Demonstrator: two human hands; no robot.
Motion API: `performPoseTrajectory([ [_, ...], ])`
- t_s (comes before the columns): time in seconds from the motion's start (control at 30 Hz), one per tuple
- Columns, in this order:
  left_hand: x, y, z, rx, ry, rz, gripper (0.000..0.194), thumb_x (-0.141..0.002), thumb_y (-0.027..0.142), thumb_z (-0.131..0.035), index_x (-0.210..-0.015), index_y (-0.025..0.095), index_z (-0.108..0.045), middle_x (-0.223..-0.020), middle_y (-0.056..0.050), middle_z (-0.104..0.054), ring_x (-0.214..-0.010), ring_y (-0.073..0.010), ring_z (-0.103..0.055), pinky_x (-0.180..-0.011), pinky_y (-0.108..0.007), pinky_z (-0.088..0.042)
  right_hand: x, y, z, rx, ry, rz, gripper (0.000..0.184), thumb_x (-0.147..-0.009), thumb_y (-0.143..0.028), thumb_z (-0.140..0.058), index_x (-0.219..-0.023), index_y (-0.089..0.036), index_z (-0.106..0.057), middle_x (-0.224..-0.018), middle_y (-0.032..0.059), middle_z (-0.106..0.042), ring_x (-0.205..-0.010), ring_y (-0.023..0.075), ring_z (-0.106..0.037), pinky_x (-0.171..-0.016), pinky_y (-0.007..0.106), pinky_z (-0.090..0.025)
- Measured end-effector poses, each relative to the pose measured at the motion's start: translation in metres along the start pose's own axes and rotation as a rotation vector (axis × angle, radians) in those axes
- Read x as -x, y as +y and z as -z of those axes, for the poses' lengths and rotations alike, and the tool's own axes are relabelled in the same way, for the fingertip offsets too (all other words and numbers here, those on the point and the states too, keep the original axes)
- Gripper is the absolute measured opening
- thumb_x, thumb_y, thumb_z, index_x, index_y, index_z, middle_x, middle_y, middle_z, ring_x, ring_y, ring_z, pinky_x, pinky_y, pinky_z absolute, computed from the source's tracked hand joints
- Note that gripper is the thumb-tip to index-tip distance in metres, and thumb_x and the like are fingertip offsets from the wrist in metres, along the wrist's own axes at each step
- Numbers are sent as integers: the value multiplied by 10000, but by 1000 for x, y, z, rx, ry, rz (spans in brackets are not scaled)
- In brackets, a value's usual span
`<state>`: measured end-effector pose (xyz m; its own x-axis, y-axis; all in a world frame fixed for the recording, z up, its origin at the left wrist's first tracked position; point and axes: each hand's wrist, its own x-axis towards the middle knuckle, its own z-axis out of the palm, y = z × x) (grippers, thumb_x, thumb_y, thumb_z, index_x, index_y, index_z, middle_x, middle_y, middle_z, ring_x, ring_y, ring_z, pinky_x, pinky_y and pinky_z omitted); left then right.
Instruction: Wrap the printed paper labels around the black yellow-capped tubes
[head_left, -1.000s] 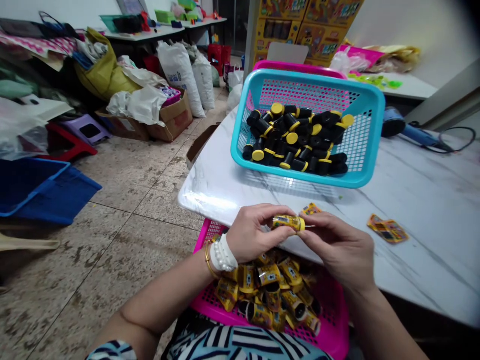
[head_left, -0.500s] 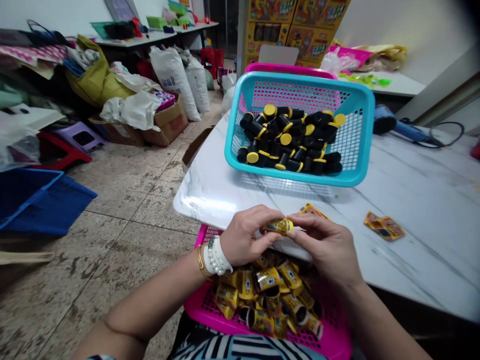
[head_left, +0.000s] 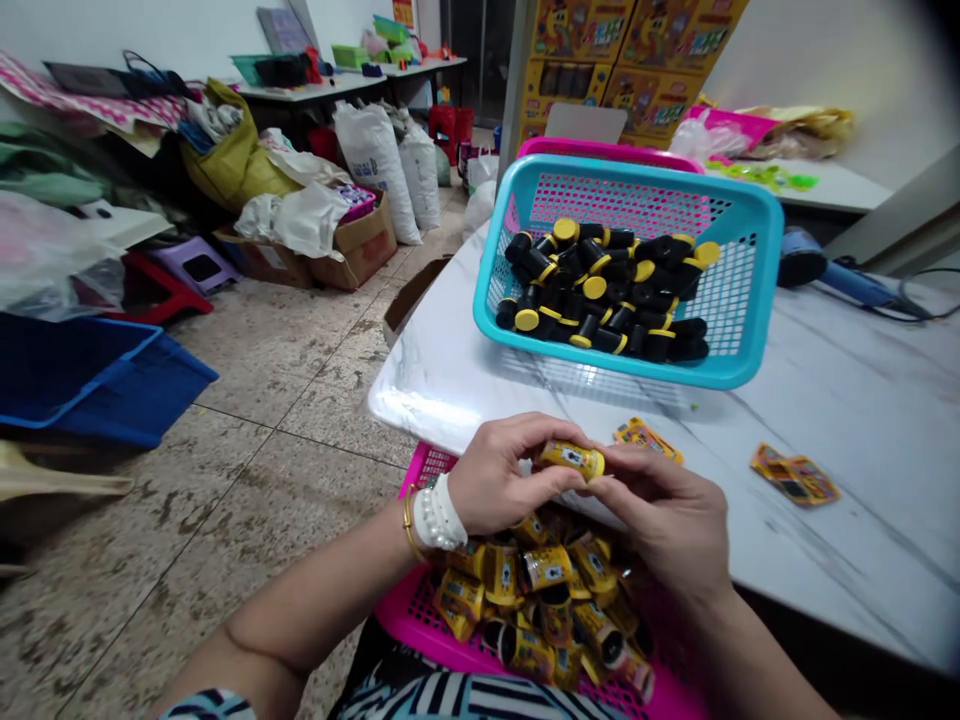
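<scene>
My left hand and my right hand both pinch one small bottle with a yellow cap and a yellow printed wrap, held sideways just above the table's near edge. Under my hands, on my lap, a pink basket holds several bottles wrapped in the same yellow print. Farther back on the white marble table stands a turquoise basket filled with several bare black bottles with yellow caps.
Loose yellow wraps lie on the table: one by my right hand and another to the right. A blue heat gun with its cord lies at the far right. A blue bin, stools, sacks and boxes crowd the floor at left.
Both hands keep hold of the wrapped bottle and turn it slightly between the fingers. The view has shifted a little as my head moved.
</scene>
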<state>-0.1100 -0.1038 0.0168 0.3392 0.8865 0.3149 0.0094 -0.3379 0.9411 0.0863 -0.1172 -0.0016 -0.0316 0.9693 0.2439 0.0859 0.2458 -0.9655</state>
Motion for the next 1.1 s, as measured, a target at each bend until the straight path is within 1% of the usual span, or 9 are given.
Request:
performPoseTrajectory([
  [0.1, -3, -3, -1, -147, -46, -177, 215, -894, 204, -669, -1094, 145, -720, -1029, -102, -734, -968, -195, -672, -891, -336, -531, 1, -1, -4, -183, 19, -278, 215, -677, -289, -902, -868, -253, -812, -744, 16, -788, -623, 166, -736, -620, 263, -635],
  [0.2, -4, -7, 0, -193, -90, -231, 235, -901, 240, -672, -1118, 167, -727, -1028, -102, -721, -948, -191, -675, -860, -324, -547, 1, 0, -4, -304, -16, -414, 228, -677, -368, -898, -846, -241, -812, -668, 18, -768, -547, 160, -718, -584, 267, -632],
  [0.27, -2, -8, 0, -185, -100, -172, 367, -859, 280, -732, -1210, 184, -690, -1031, -91, -719, -936, -192, -673, -851, -324, -548, 2, 0, -2, -250, -15, -366, 217, -703, -360, -882, -879, -253, -813, -725, 24, -780, -579, 160, -721, -587, 267, -631],
  [0.33, 1, -7, 1, -122, -78, -28, 522, -847, 329, -744, -1326, 175, -605, -952, -66, -717, -824, -172, -660, -757, -302, -545, 2, 1, 0, -102, 29, -180, 236, -725, -280, -867, -954, -285, -810, -872, 30, -792, -706, 168, -737, -642, 272, -637],
  [0.47, 4, -2, 2, -33, -34, 156, 329, -898, 323, -665, -1157, 121, -660, -848, -46, -688, -679, -126, -586, -623, -250, -480, 2, 3, -2, 54, 36, 182, 324, -706, -155, -857, -979, -323, -807, -980, 29, -771, -907, 202, -728, -750, 313, -640],
  [0.63, -1, 0, 7, -161, -22, -4, 262, -849, 263, -710, -1068, 120, -689, -958, -69, -707, -810, -155, -612, -742, -284, -485, -2, 2, -12, -139, 72, -119, 209, -713, -247, -871, -908, -295, -812, -863, 22, -789, -769, 188, -736, -689, 305, -634],
  [0.77, -2, -6, 14, -70, -89, 98, 268, -861, 292, -705, -1079, 138, -679, -934, -59, -701, -808, -156, -617, -737, -285, -494, -5, 2, -11, -255, -64, -302, 252, -714, -286, -878, -956, -279, -809, -876, 22, -759, -702, 151, -701, -659, 276, -614],
  [0.93, 2, -10, 18, 394, -244, 410, 416, -859, 483, -712, -1072, 134, -631, -747, -13, -639, -564, -91, -559, -515, -198, -429, -12, 2, -1, -317, -311, -297, 243, -735, -318, -860, -973, -294, -820, -971, 30, -643, -752, 145, -658, -637, 280, -595],
  [1.1, 6, -9, 13, 511, -245, 408, 445, -854, 503, -725, -1122, 155, -647, -724, -12, -644, -547, -84, -576, -513, -185, -446, -7, 4, 1, -262, -141, -98, 77, -724, -260, -870, -757, -282, -804, -808, 3, -585, -726, 128, -584, -612, 250, -520],
])
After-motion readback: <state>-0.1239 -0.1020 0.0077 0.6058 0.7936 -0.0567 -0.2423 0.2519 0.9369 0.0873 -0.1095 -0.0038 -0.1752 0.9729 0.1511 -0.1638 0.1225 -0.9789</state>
